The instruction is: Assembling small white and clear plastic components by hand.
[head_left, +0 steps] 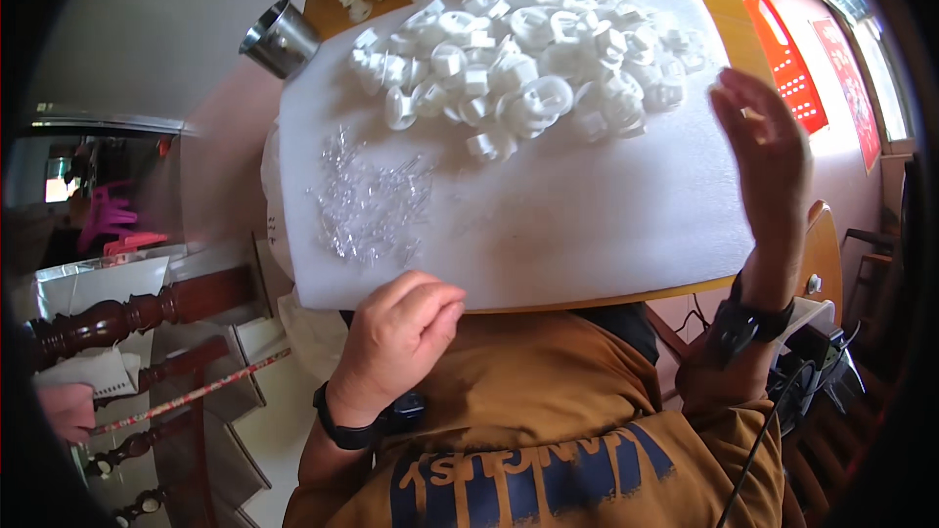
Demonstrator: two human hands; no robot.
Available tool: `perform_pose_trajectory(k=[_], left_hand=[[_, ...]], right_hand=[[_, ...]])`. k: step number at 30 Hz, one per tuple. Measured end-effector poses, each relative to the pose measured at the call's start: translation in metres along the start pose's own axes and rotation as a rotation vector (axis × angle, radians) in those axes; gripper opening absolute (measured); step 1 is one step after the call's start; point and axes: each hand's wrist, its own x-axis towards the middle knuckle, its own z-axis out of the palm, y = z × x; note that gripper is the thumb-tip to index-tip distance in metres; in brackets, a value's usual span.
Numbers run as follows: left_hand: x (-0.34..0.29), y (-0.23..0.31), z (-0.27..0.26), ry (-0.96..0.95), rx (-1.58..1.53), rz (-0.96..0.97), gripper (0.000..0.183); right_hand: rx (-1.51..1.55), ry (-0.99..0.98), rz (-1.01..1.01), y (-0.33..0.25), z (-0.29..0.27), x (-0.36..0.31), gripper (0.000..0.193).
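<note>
Left hand [406, 332] bunched, right hand [773, 152] half-curled, grips unclear | white plastic flanged fittings [514, 73] heaped on white foam sheet's [587, 225] far half, clear thin slivers [364, 213] left | low left-hand sweep could scatter slivers

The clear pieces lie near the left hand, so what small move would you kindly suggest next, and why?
Perhaps reach the left hand forward to the clear pieces: they lie loose just beyond it, and it shows no held piece.

Brown shirt [548, 372]; dark blue block print [559, 489]; black left wristband [342, 425]; black right wristband [770, 321]
</note>
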Motion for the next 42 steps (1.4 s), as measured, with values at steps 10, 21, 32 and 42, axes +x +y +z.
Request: perform_pose_trajectory(k=[10,21,32,42], left_hand=[[-0.019,-0.019,-0.003,0.287,0.019,-0.21,0.007],[0.013,-0.024,0.006,0.178,0.032,0.0,0.014],[0.053,-0.021,0.008,0.059,0.278,0.075,0.017],[0.047,-0.021,0.014,0.096,0.317,0.101,0.014]], right_hand=[[-0.107,-0.159,-0.162,-0.028,0.054,-0.028,0.025],[0.091,-0.171,0.114,-0.011,0.06,-0.027,0.021],[0.055,-0.106,0.067,-0.007,0.064,-0.031,0.016],[0.044,-0.141,0.06,-0.01,0.06,-0.03,0.022]])
